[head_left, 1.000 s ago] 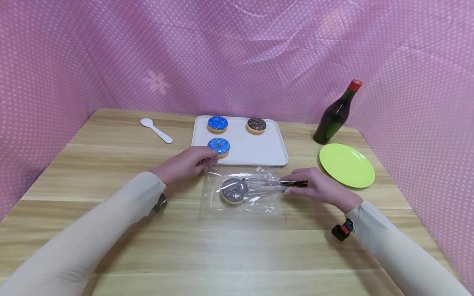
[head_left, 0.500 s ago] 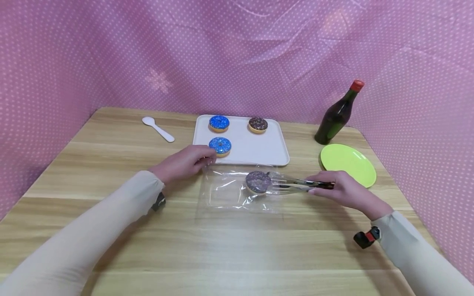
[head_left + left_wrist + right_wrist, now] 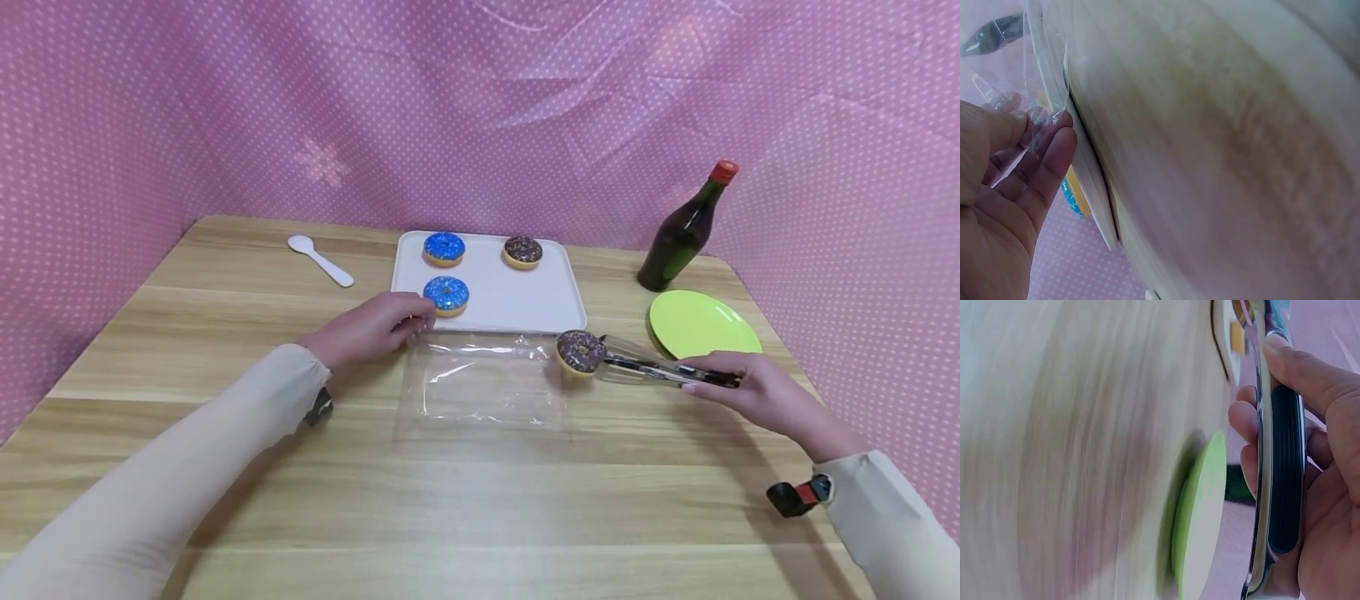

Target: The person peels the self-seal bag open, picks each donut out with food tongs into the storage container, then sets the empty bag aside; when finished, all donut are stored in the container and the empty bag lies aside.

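Note:
A clear plastic bag point(image 3: 480, 387) spreads over the table in front of the white tray, and my left hand point(image 3: 375, 329) pinches its upper left corner. The left wrist view shows the crinkled film point(image 3: 1044, 119) between thumb and fingers. My right hand point(image 3: 757, 396) grips a pair of tongs point(image 3: 645, 367) by the dark handle point(image 3: 1285, 469). At the tongs' tips is a chocolate donut point(image 3: 581, 352) with sprinkles, at the bag's right edge. Two blue donuts point(image 3: 446, 295) and another chocolate donut point(image 3: 522, 252) sit on the tray.
The white tray point(image 3: 517, 304) lies at the back middle. A white spoon point(image 3: 321, 261) is at the back left. A green plate point(image 3: 701, 323) stands at the right, with a dark bottle with a red cap point(image 3: 681, 233) behind it. Pink dotted cloth point(image 3: 480, 117) surrounds the table.
My right hand has moved right with the tongs, drawing the chocolate donut from inside the bag to its right edge. My left hand has stayed nearly still at the bag's corner.

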The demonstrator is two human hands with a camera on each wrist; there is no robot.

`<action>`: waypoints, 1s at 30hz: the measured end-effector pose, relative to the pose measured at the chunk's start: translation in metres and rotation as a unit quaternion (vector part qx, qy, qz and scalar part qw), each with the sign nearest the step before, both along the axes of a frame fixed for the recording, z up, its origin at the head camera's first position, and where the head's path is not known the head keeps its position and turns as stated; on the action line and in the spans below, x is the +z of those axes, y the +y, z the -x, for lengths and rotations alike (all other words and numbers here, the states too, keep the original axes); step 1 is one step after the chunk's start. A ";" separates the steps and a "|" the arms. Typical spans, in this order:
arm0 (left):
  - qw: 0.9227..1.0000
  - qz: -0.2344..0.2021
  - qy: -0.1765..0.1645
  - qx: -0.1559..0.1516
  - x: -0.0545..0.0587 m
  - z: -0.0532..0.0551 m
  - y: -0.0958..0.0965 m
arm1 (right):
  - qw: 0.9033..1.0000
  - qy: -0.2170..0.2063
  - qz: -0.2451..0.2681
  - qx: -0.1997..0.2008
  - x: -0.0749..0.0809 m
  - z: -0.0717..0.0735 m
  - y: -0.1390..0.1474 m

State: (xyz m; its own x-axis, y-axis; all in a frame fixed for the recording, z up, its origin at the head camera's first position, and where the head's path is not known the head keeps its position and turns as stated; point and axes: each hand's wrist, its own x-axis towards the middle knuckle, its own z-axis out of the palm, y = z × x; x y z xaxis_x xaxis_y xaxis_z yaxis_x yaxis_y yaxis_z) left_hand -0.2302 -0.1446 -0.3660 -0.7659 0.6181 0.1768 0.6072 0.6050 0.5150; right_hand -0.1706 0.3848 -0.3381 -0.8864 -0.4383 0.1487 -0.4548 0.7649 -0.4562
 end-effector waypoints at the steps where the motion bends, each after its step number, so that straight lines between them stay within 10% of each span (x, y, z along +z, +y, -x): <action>1: 1.000 0.001 0.003 -0.001 0.000 0.000 0.000 | 1.000 -0.005 -0.002 -0.009 0.001 0.001 0.003; 12: 1.000 0.002 0.001 0.001 -0.001 0.001 -0.001 | 0.997 -0.016 -0.017 -0.075 0.006 0.021 0.002; 20: 1.000 0.000 -0.003 -0.003 -0.002 0.001 -0.001 | 0.999 0.034 -0.007 -0.017 0.002 0.046 -0.042; 30: 1.000 -0.005 -0.005 -0.005 0.000 -0.001 -0.001 | 1.000 -0.004 -0.019 -0.018 -0.003 0.067 -0.090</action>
State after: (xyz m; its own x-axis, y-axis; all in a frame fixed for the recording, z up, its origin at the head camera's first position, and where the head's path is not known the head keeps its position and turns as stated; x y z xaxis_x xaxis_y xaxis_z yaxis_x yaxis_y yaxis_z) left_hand -0.2297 -0.1460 -0.3655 -0.7618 0.6236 0.1754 0.6078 0.5946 0.5264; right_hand -0.2380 0.2950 -0.3415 -0.9025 -0.4119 0.1258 -0.4239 0.7975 -0.4293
